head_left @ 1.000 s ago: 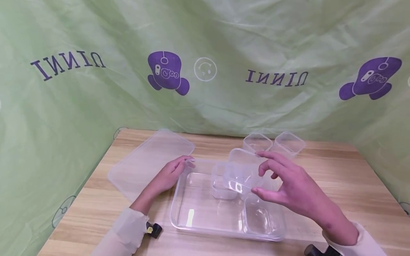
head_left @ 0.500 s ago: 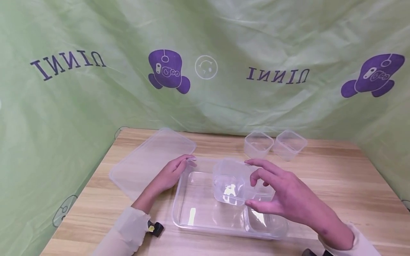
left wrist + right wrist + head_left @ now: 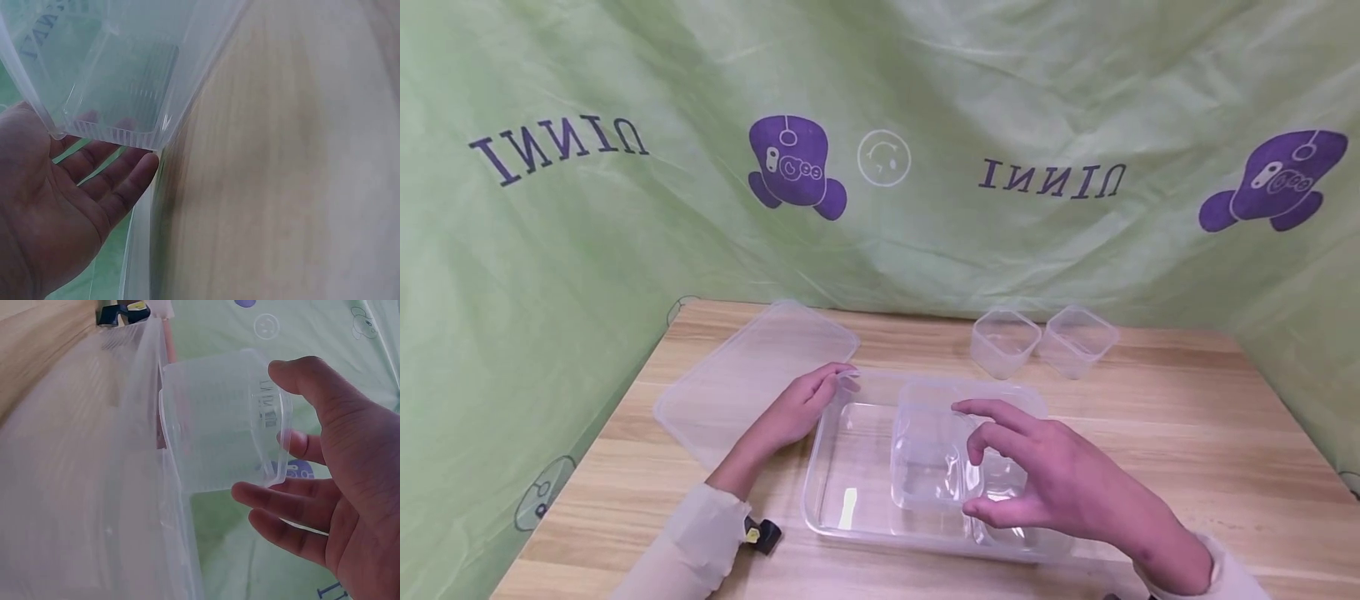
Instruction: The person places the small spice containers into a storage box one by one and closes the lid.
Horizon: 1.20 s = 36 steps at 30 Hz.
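Observation:
A large clear plastic container (image 3: pixel 857 533) sits on the table. At its far left corner my left hand (image 3: pixel 797 408) grips the rim; in the left wrist view, the fingers (image 3: pixel 128 187) lie along the outside of its wall, and the thumb is mostly hidden. My right hand (image 3: pixel 1060 479) pinches a small clear plastic box (image 3: pixel 219 425) between thumb and fingers, over the middle of the large container. In the head view this box looks tilted. Other small boxes inside the large container are partly hidden behind it and my right hand.
Two more small clear boxes (image 3: pixel 1004 346) stand near the table's back edge. A flat translucent lid (image 3: pixel 752 375) lies left of the large container on the wooden table (image 3: pixel 1187 433). A green printed cloth (image 3: pixel 925 250) hangs behind and on both sides.
My right hand has moved left and toward the front with the small box, which has shifted and turned over the large container. My left hand stays at the corner.

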Available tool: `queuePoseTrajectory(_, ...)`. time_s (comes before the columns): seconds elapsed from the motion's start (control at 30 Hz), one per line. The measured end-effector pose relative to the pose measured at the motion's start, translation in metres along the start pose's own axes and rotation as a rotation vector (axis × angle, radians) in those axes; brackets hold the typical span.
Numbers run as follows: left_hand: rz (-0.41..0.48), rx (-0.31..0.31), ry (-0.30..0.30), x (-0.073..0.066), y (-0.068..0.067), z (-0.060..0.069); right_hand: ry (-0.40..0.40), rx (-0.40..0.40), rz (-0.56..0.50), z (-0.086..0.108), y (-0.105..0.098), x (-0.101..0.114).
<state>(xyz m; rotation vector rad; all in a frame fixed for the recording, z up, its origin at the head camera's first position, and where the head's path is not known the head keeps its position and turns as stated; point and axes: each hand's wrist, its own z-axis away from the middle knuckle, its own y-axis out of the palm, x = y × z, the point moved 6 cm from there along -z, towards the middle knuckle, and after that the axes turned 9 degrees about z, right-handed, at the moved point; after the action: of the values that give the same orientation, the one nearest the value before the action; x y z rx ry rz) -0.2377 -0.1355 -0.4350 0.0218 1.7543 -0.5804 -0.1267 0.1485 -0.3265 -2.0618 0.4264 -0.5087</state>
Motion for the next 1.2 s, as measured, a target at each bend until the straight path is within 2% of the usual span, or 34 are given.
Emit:
queuePoseTrajectory(0.23, -0.002, -0.004, -0.003, 0.000, 0.000, -0.001, 0.056, 0.045, 0.013, 0.005, 0.007, 0.000)
queuePoseTrajectory(0.47, -0.004, -0.005, 0.004, 0.000, -0.001, -0.001, -0.004, 0.002, 0.018, 0.005, 0.008, 0.006)
queuePoseTrajectory(0.63, 0.001, -0.003, -0.001, 0.003, 0.000, 0.000, -0.007, 0.000, 0.023, 0.007, 0.010, 0.006)
queuePoseTrajectory(1.2, 0.005, -0.001, -0.012, 0.005, 0.000, -0.001, 0.037, 0.075, 0.046, 0.017, 0.030, 0.003)
